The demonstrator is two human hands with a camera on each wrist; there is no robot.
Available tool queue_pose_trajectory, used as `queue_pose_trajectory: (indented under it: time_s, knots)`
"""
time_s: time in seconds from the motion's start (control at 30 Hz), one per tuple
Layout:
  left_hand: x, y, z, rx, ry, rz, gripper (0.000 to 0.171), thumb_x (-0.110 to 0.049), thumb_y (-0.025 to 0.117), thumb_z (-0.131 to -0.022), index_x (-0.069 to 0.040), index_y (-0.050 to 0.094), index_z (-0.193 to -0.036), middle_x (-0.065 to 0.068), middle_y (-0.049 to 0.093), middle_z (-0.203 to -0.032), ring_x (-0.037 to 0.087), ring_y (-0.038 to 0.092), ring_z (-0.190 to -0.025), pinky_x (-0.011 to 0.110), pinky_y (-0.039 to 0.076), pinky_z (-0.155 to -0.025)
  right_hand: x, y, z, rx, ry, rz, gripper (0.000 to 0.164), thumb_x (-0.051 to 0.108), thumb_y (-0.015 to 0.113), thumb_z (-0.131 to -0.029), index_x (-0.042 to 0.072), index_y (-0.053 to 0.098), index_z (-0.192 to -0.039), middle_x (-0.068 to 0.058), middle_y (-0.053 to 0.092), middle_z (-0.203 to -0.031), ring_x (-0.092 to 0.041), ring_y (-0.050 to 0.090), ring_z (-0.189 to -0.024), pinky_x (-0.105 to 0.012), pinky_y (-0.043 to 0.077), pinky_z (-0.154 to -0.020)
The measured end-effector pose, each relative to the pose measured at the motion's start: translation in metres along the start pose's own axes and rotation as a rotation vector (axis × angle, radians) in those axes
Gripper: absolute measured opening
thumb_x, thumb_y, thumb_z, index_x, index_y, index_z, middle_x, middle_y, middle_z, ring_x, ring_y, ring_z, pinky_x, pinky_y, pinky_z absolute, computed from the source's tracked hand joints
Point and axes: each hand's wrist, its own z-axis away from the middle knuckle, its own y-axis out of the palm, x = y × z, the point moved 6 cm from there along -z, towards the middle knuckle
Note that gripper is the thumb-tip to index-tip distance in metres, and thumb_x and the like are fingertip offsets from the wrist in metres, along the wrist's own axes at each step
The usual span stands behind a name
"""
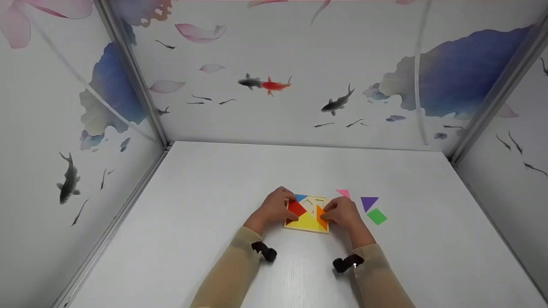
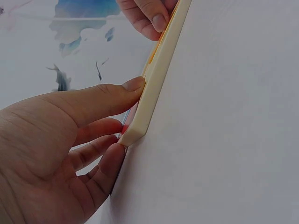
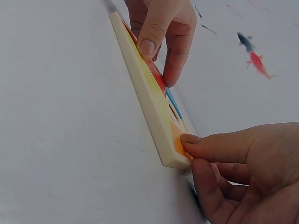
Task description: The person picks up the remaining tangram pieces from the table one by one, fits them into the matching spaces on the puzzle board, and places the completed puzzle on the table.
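A tangram tray (image 1: 306, 231) with a pale wooden rim lies on the white table between both hands. Inside it are a yellow triangle (image 1: 306, 221), red pieces (image 1: 296, 208), a blue piece (image 1: 301, 197) and an orange tangram piece (image 1: 320, 219); bare recesses show at the upper right. My left hand (image 1: 274, 209) holds the tray's left side, thumb on its near rim (image 2: 152, 100) and fingers along the side. With thumb and fingertip, my right hand (image 1: 343, 212) pinches the orange piece at the tray's right edge; the fingertip is partly hidden.
To the right of the tray lie a pink triangle (image 1: 343, 193), a purple triangle (image 1: 369, 202) and a green square (image 1: 377, 216). White panels (image 1: 282, 115) printed with fish and petals enclose the table (image 1: 205, 184) at the back and sides.
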Motion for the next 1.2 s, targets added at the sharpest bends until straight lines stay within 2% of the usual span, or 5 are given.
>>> queue_pose_trajectory:
  time_s: [0.33,0.57,1.2]
  knots:
    - [0.0007,0.0013,-0.0006,-0.005,-0.027,-0.001,0.062,-0.032,0.093,-0.082,-0.016,0.071,-0.138,0.001,0.058,-0.139,0.021,0.058,-0.125,0.037,0.049,-0.115,-0.0006,0.0003,-0.0012,0.003,0.001,-0.012,0.017,0.009,0.084,-0.089,0.005,0.076,-0.103,-0.012,0.07,-0.103,-0.024,0.063,-0.086,-0.026,0.058,-0.077]
    - [-0.0007,0.0003,0.0009,-0.006,-0.004,0.019,0.063,-0.03,0.092,-0.081,-0.014,0.071,-0.138,0.001,0.058,-0.139,0.02,0.059,-0.123,0.037,0.05,-0.113,-0.0012,-0.0002,-0.0012,-0.009,-0.027,-0.004,0.017,0.01,0.086,-0.087,0.003,0.076,-0.1,-0.011,0.07,-0.098,-0.022,0.063,-0.081,-0.025,0.057,-0.073]
    - [-0.0013,0.0004,0.0022,-0.004,-0.035,0.032,0.062,-0.028,0.092,-0.082,-0.016,0.07,-0.138,-0.001,0.057,-0.139,0.02,0.057,-0.124,0.038,0.05,-0.114,-0.0028,-0.0012,0.0001,0.002,0.005,-0.039,0.017,0.012,0.083,-0.091,0.006,0.075,-0.104,-0.012,0.07,-0.102,-0.025,0.064,-0.085,-0.027,0.059,-0.077]
